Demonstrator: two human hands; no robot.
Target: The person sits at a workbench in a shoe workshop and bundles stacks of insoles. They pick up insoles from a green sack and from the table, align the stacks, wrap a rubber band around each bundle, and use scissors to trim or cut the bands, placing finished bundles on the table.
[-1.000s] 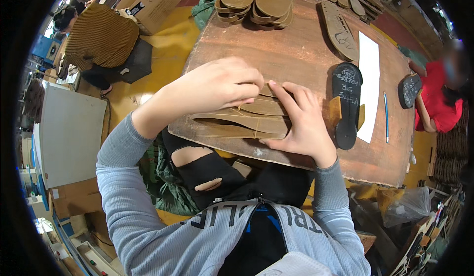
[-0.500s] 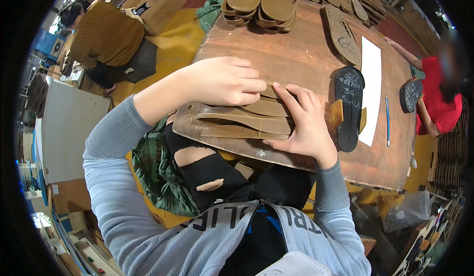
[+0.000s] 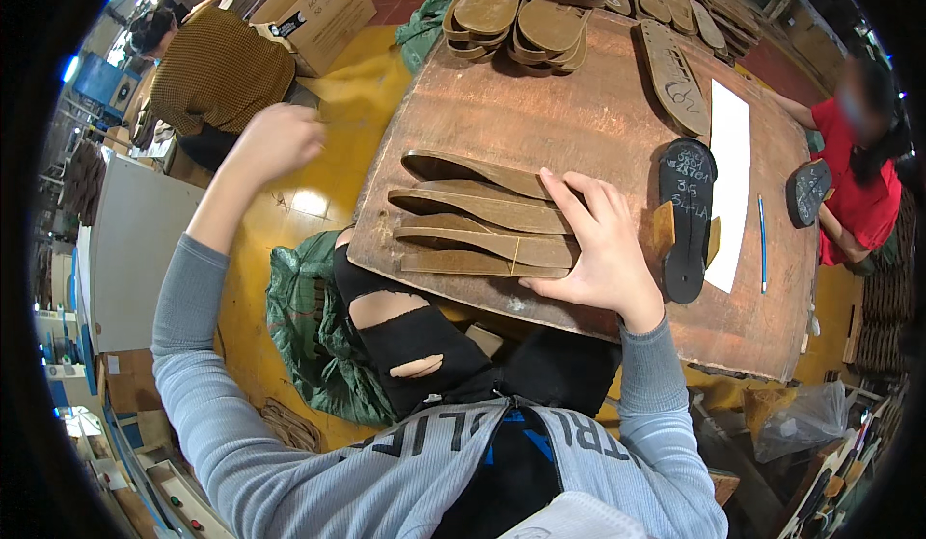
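Several brown shoe soles point(image 3: 482, 213) stand on edge side by side at the near left edge of the worn table point(image 3: 463, 124). My right hand point(image 3: 603, 240) spans their right ends, thumb on the near side and fingers on the far side, gripping them together. Around the nearest ones runs a thin yellowish rubber band point(image 3: 513, 255). Out past the table's left edge, over the floor, is my left hand point(image 3: 278, 143), slightly blurred. Its fingers are curled in; whatever they may hold is hidden.
Right of the soles lie a black sole template point(image 3: 687, 221), a white paper strip point(image 3: 730, 172) and a blue pencil point(image 3: 762, 245). A single brown sole point(image 3: 670, 76) and stacked soles point(image 3: 550, 23) lie farther back. At the right, a person in red point(image 3: 854, 182) holds a black sole point(image 3: 807, 192).
My left hand has lifted off the soles and swung left beyond the table edge, uncovering their left ends. My right hand keeps its grip on the right ends.
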